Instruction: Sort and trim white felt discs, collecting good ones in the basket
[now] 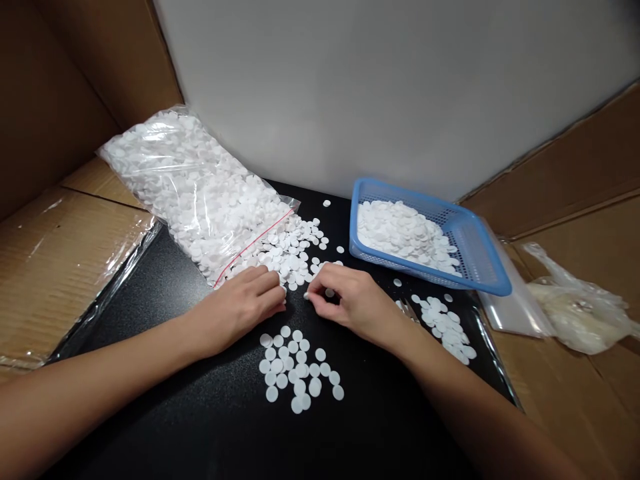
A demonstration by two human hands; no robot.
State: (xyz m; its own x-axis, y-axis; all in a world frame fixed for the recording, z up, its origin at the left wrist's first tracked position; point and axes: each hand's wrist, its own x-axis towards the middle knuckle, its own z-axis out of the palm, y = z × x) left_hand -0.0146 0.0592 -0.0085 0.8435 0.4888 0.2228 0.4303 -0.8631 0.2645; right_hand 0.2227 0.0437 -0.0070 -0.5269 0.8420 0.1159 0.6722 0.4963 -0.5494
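My right hand (353,300) pinches a small white disc (307,296) between thumb and forefinger, just above the black tabletop. To its left, my left hand (245,300) is closed, fingers curled down; whatever they may hold is hidden. Beyond both hands, a heap of white discs (293,257) spills from the mouth of a large clear zip bag (200,187) with a red seal line. Nearer to me lies a loose, mostly single-layer group of white discs (300,373), apart from both hands.
A blue plastic basket (483,260) at the back right holds a pile of discs. Before it lie another small pile (447,327) and a partly hidden metal tool (409,310), perhaps tweezers. Farther right is a knotted plastic bag (580,313) on cardboard. A pale wall (360,87) rises behind.
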